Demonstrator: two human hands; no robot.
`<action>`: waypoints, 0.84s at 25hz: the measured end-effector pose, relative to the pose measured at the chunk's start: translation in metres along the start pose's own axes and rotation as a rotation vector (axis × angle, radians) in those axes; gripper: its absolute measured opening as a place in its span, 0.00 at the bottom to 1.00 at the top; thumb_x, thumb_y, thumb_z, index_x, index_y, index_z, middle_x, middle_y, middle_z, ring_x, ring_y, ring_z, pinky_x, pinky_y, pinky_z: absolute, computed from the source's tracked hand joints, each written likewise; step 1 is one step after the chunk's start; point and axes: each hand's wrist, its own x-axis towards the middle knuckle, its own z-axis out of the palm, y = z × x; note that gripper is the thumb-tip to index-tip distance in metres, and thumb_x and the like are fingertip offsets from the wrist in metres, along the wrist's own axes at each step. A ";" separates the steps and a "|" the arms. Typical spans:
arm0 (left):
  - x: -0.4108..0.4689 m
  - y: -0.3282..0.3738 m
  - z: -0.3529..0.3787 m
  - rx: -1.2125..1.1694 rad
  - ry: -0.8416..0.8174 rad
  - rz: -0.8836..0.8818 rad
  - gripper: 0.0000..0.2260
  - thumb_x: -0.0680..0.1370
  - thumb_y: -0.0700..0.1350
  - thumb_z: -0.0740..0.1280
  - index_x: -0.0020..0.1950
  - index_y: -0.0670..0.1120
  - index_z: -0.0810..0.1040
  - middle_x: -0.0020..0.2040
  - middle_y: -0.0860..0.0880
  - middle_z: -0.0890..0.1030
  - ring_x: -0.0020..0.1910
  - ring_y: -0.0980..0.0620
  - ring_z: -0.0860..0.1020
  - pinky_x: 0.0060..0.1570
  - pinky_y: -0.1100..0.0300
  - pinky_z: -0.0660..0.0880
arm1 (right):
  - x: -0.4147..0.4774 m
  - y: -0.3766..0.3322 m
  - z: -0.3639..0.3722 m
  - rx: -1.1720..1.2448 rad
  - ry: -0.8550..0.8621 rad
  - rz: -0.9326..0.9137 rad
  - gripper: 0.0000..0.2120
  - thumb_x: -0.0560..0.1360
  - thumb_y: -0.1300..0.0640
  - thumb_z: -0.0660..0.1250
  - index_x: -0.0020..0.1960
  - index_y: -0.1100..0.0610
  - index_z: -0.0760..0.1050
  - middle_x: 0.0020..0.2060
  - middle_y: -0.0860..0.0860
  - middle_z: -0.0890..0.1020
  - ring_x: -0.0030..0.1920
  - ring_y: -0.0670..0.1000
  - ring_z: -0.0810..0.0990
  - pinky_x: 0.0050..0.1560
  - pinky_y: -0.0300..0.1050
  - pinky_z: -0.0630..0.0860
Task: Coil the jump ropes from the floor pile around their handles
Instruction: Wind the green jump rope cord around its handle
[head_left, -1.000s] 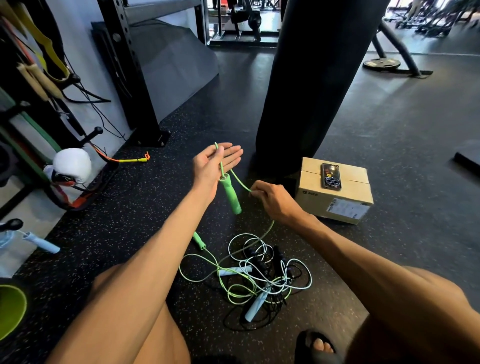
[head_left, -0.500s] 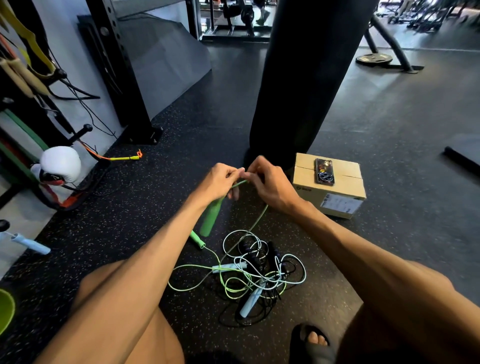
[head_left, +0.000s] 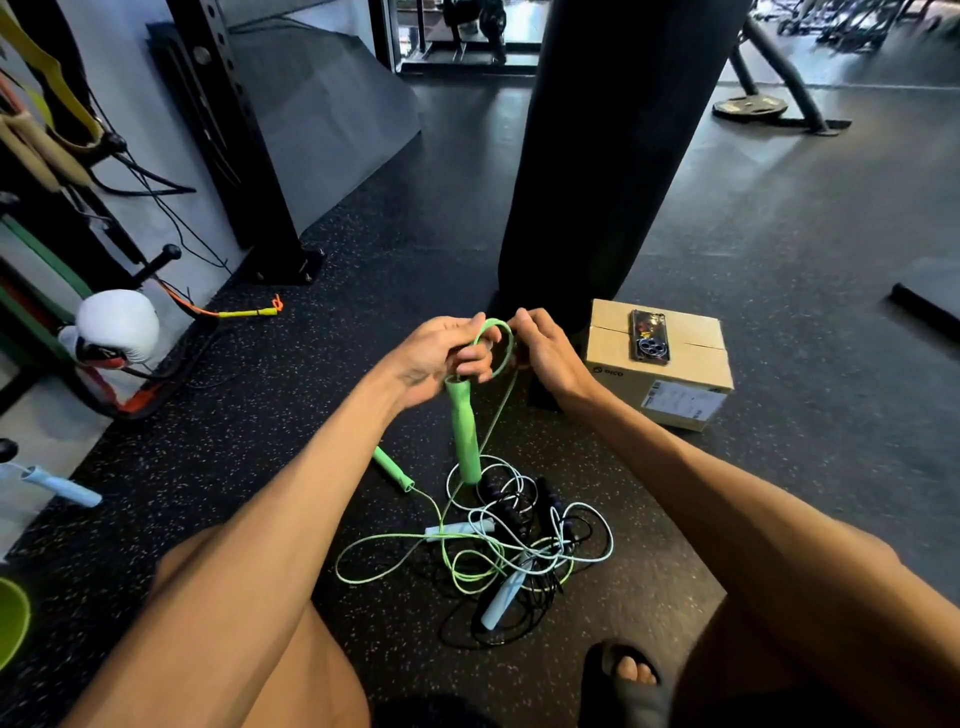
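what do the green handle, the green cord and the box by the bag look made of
Green handle: likely foam or soft rubber, matte with no glare. Green cord: probably plastic-coated, thin, smooth, holding springy loops. Box: corrugated cardboard, plain brown, with a taped flap seam and a printed label.

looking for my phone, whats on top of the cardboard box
A phone lies on top of the box, camera side up, in a clear case. Nothing else shows on the lid. The box is shut, so its contents cannot be seen.
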 end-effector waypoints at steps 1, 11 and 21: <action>-0.001 0.001 -0.001 -0.042 0.010 0.019 0.12 0.84 0.44 0.55 0.49 0.39 0.74 0.27 0.52 0.65 0.26 0.55 0.66 0.36 0.58 0.72 | -0.003 0.002 0.001 0.042 -0.047 0.050 0.15 0.85 0.51 0.52 0.53 0.62 0.69 0.37 0.55 0.77 0.38 0.51 0.76 0.42 0.47 0.73; 0.000 0.013 -0.014 -0.188 0.280 0.138 0.15 0.84 0.42 0.52 0.53 0.36 0.75 0.28 0.53 0.65 0.27 0.57 0.59 0.30 0.63 0.62 | -0.025 0.021 0.013 -0.313 -0.456 0.266 0.08 0.78 0.60 0.68 0.42 0.56 0.71 0.34 0.49 0.78 0.34 0.44 0.75 0.32 0.32 0.73; 0.009 -0.001 -0.023 0.259 0.587 0.347 0.11 0.83 0.38 0.58 0.53 0.33 0.77 0.36 0.40 0.81 0.33 0.47 0.83 0.39 0.57 0.81 | -0.020 0.028 0.018 -0.537 -0.195 -0.218 0.06 0.79 0.58 0.65 0.45 0.59 0.76 0.33 0.50 0.79 0.33 0.49 0.76 0.37 0.41 0.71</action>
